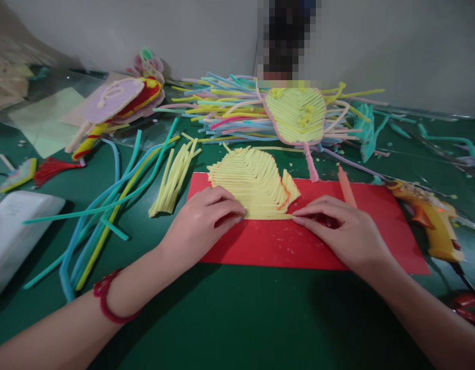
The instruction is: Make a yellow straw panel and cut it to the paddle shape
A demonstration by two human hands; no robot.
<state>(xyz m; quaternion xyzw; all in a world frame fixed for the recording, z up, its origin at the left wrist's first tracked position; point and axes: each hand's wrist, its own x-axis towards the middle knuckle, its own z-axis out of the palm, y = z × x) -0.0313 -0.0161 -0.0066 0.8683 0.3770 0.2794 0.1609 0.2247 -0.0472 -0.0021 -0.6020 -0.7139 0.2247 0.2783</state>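
Observation:
A ribbed, leaf-like panel of yellow fuzzy strips [248, 177], with orange lines near its edges, lies on a red sheet [268, 246]. Along its lower edge runs a yellow pipe cleaner strip [268, 216]. My left hand [206, 218] pinches that strip near its left end, fingertips against the panel. At the strip's right end, my right hand [341, 226] holds it between thumb and fingers. Left of the panel is a bundle of short yellow pipe cleaners [175, 177]. An orange pencil-like stick [345, 186] lies beyond my right hand.
A yellow glue gun [433, 221] rests at the right, its cord trailing off. Behind lie many coloured pipe cleaners [222, 110] and a finished yellow fan [297, 115]. Long blue and green pipe cleaners [117, 205], a white case [23, 231] and a purple fan [114, 97] are left.

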